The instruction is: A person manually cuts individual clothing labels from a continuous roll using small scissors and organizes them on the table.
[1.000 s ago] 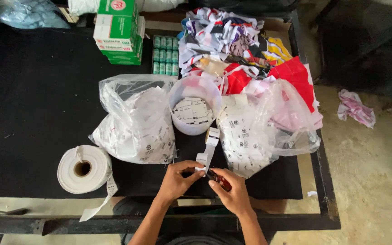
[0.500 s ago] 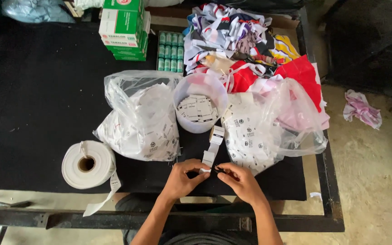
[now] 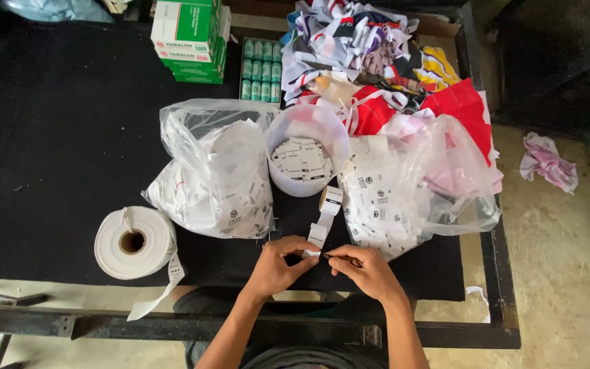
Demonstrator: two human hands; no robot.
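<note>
My left hand (image 3: 280, 263) pinches the near end of a white label strip (image 3: 323, 225) that runs up to a small roll beside the white tub (image 3: 307, 149) of cut labels. My right hand (image 3: 365, 268) meets it at the strip's end, fingers closed on a small dark tool that is mostly hidden. Both hands hover low over the black table cover (image 3: 56, 150) near its front edge. A clear bag of labels (image 3: 220, 178) lies to the left of the tub, another clear bag of labels (image 3: 404, 198) to the right.
A large white tape roll (image 3: 133, 242) sits at front left with a loose tail. Green and white boxes (image 3: 189, 37) and small green bottles (image 3: 261, 68) stand at the back. A heap of coloured fabric (image 3: 377, 61) fills the back right. A pink rag (image 3: 548, 160) lies on the floor.
The view has shifted slightly. My hands stay together at the strip's end, with my right hand's fingers drawn closer to the left.
</note>
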